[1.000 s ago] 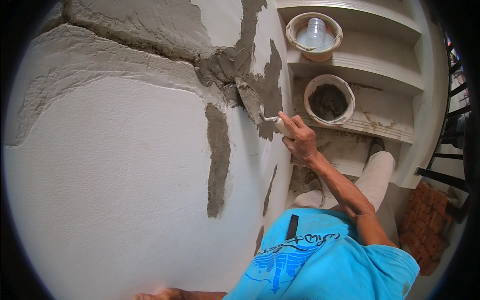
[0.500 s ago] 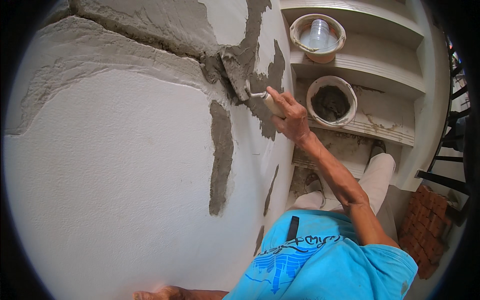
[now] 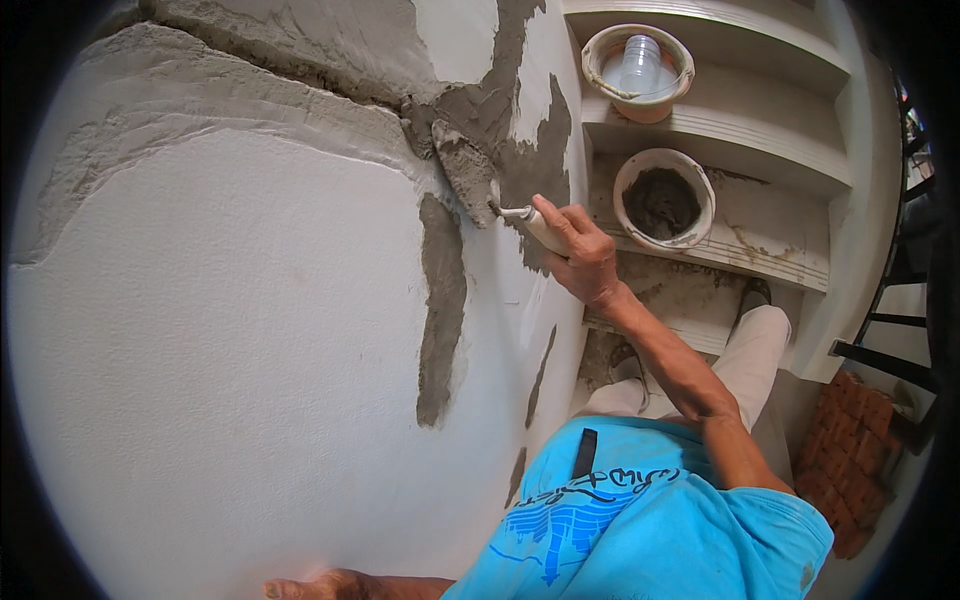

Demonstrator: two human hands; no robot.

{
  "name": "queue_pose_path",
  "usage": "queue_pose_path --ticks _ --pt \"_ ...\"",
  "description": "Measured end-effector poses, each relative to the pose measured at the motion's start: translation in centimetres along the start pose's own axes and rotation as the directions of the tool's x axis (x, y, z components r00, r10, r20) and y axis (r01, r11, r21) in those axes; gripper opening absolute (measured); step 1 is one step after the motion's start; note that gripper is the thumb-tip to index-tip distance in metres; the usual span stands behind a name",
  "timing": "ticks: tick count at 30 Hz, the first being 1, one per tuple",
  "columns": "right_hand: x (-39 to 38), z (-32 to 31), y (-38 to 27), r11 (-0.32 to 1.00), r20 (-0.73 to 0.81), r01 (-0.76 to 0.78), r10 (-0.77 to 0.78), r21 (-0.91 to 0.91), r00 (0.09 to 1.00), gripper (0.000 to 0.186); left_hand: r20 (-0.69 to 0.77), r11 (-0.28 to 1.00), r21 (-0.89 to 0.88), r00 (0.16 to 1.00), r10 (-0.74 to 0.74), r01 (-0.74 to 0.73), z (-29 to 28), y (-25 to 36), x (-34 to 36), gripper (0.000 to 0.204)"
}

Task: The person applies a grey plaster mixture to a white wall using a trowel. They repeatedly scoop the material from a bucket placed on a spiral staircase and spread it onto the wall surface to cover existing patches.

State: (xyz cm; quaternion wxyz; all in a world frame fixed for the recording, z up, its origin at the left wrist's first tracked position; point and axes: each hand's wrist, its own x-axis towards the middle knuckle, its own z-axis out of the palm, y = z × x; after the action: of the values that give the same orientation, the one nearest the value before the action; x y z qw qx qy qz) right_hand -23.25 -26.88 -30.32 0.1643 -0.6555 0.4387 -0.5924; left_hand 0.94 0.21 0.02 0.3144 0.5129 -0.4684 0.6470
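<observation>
My right hand (image 3: 578, 248) is wrapped round the pale handle of a trowel (image 3: 465, 172). The trowel's blade is coated with grey mortar and lies against the wall (image 3: 250, 330), where fresh mortar (image 3: 480, 105) meets a dark horizontal crack (image 3: 290, 75). Below the blade, a strip of grey mortar (image 3: 440, 310) runs down the white surface. My left hand (image 3: 320, 585) is by the wall at the lower edge, partly cut off by the picture; a finger or thumb stretches out, and nothing shows in it.
On the stairs (image 3: 760, 225) to the right stands a bucket of grey mortar (image 3: 664, 238). One step above is another bucket (image 3: 610, 95) with a clear plastic container (image 3: 640, 65) in it. A black railing (image 3: 885, 365) and stacked red bricks (image 3: 845, 465) are at the far right.
My right hand has brought the trowel slightly down along the wall, and its blade has shifted off the end of the crack. My left hand has hardly moved.
</observation>
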Motion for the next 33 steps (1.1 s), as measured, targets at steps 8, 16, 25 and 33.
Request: queue_pose_path --ticks 8,16,25,33 --pt "-3.8 0.7 0.4 0.998 0.048 -0.036 0.038 -0.057 0.998 0.082 0.007 1.0 -0.023 1.0 0.007 -0.007 0.2 0.4 0.2 0.072" --pt "-3.8 -1.9 1.6 0.99 0.076 -0.137 0.139 -0.026 0.987 0.083 0.004 1.0 -0.01 1.0 -0.011 0.012 0.0 0.1 0.0 0.075" --pt "-1.0 1.2 1.9 0.99 0.004 -0.13 0.131 -0.06 0.991 0.083 0.013 0.999 -0.01 0.999 -0.036 0.036 0.1 0.6 0.2 0.077" --pt "-4.8 0.5 1.6 0.991 0.034 -0.129 0.128 0.033 0.991 0.081 0.023 0.999 -0.04 1.0 0.018 -0.017 0.0 0.4 0.3 0.073"
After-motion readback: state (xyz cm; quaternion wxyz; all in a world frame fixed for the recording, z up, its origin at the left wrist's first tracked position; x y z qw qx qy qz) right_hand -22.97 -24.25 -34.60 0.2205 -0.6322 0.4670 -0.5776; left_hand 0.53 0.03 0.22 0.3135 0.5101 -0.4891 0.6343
